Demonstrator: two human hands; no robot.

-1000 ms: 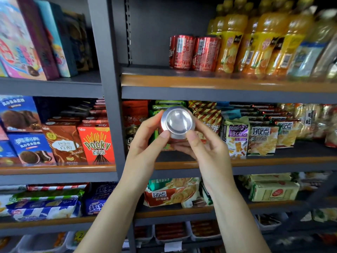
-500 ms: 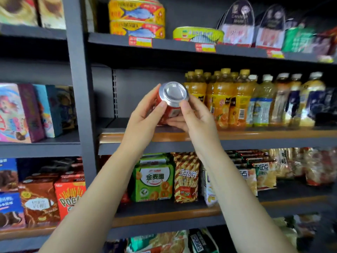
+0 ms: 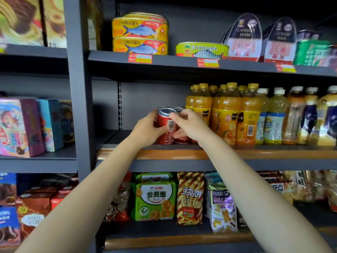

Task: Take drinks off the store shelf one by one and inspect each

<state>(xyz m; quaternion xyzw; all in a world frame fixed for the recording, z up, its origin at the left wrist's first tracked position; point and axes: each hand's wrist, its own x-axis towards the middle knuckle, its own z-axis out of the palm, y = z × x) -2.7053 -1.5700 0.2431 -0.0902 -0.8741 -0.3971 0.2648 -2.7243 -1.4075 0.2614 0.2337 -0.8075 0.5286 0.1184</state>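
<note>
A red drink can (image 3: 165, 128) with a silver top stands upright on the drinks shelf (image 3: 200, 154), its barcode facing me. My left hand (image 3: 145, 132) grips its left side, thumb across the front. My right hand (image 3: 189, 125) holds it from the right, fingers curled at the rim. More red cans (image 3: 180, 138) stand right behind it, mostly hidden by my hands. Orange juice bottles (image 3: 226, 117) fill the shelf just to the right.
Pale tea bottles (image 3: 273, 117) continue to the right. Tinned fish (image 3: 139, 33) and ham tins (image 3: 244, 39) sit on the shelf above. Snack bags (image 3: 155, 198) fill the shelf below. A grey upright post (image 3: 78, 106) stands left, with boxed sweets (image 3: 23, 126) beyond it.
The can was held tipped with its base toward me below the shelf; both hands raised it, turned it upright and brought it onto the drinks shelf beside the other red cans.
</note>
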